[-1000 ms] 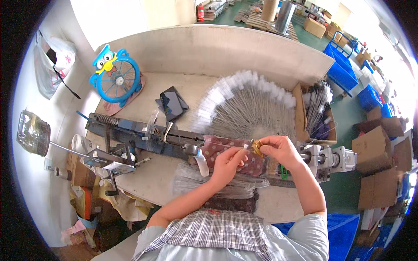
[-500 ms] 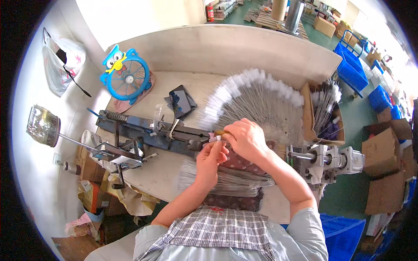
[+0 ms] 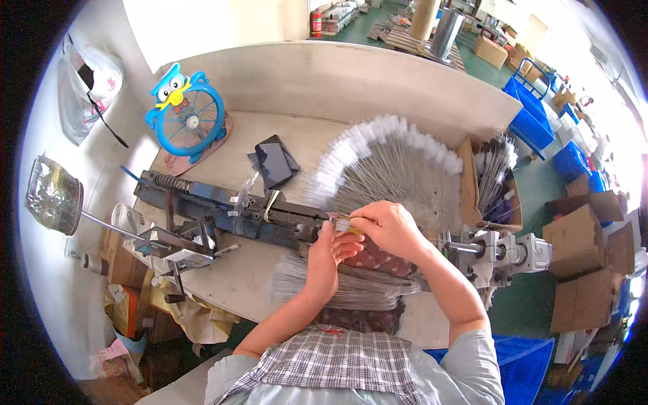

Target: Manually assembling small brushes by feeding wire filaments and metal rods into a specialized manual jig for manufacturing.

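My right hand [image 3: 390, 229] is closed in a pinch on a small yellow object [image 3: 354, 230], whose kind I cannot make out. A small pale piece [image 3: 342, 223] shows at its left end. Just left of it, my left hand [image 3: 327, 260] is beside the tip of the dark metal bench fixture [image 3: 287, 214], thumb raised and fingers spread, with nothing plainly held. Beneath my wrists lies a bundle of thin wires [image 3: 358, 282]. Beyond my hands, many thin wire stems with white fluffy tips [image 3: 388, 128] fan out over the table.
A blue cartoon fan [image 3: 192, 121] and a dark phone [image 3: 273, 164] are at the back left. A metal shaft unit [image 3: 496, 253] sits at the right edge, with a cardboard box [image 3: 470, 182] of dark-tipped stems behind it. A crank mechanism [image 3: 177, 246] stands left.
My left fingers have loosened from a pinch and spread. My right hand has turned and lowered slightly, still pinching the yellow object. The whole view has shifted a little.
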